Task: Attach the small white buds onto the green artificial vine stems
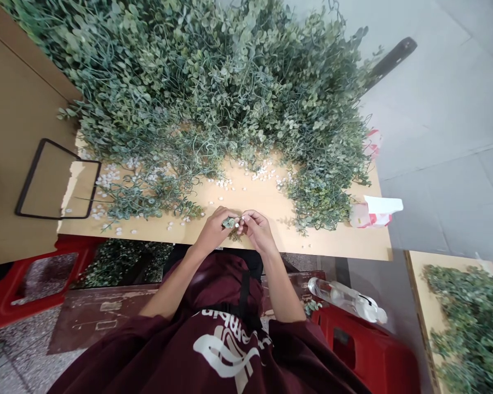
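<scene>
- Small green sprig [230,222] sits between both hands at the near edge of the worktop [332,241], just above the lap.
- Left hand [216,224]: fingers pinched narrow around the sprig.
- Right hand [257,227]: fingers closed on a small white bead [237,224] pressed against the sprig; the hands touch each other.
- More white beads [263,175] scattered over the worktop, some near the hands, most by the foliage.
- Big heap of artificial greenery [213,82] covers the far half of the worktop.
- Black wire frame [57,180] lies at left, partly on a brown board.
- Red-and-white packet [373,212] at the right edge; print too small to read.
- Maroon shirt [230,350] has white lettering, upside-down and folded, unreadable.
- Clear plastic bottle [345,298] lies on a red stool [370,350] at right; red crate [33,290] at left.
</scene>
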`<action>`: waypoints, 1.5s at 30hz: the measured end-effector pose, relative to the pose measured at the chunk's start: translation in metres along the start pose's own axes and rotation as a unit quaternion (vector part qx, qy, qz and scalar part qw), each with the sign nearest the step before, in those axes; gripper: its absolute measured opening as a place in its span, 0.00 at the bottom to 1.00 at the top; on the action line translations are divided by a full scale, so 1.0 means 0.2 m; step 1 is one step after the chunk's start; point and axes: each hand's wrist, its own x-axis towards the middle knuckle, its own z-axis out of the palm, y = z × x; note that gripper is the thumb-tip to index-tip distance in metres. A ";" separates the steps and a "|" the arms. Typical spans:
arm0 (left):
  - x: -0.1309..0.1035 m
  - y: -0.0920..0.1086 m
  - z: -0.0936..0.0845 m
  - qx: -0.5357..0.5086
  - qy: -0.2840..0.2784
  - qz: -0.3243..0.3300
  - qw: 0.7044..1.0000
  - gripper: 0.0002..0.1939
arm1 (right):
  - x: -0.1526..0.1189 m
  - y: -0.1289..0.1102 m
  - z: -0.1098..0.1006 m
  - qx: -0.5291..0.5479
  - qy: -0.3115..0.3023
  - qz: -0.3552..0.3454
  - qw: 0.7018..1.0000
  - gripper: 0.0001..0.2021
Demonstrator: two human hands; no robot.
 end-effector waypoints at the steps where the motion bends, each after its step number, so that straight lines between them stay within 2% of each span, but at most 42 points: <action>1: 0.00 0.00 0.00 0.001 -0.003 0.001 1.000 0.05 | 0.00 0.00 0.00 -0.005 -0.002 0.000 1.000 0.11; 21: 0.00 0.02 -0.01 -0.006 -0.031 0.002 0.999 0.06 | -0.01 0.01 0.01 -0.063 -0.013 -0.018 0.998 0.11; 29: 0.01 0.03 -0.01 0.001 -0.022 -0.005 1.000 0.06 | -0.02 0.01 0.00 -0.071 -0.011 -0.028 0.997 0.10; 33: 0.01 0.04 0.00 0.005 -0.008 -0.018 1.000 0.04 | -0.01 0.00 -0.01 -0.079 0.015 -0.032 0.996 0.12; 37: 0.01 0.04 0.00 0.007 0.003 -0.021 1.000 0.05 | -0.02 0.00 -0.02 -0.129 0.042 -0.069 0.988 0.12; 45: 0.01 0.03 -0.01 0.015 -0.020 -0.025 0.999 0.06 | -0.04 -0.03 -0.03 -0.199 0.033 -0.084 0.976 0.10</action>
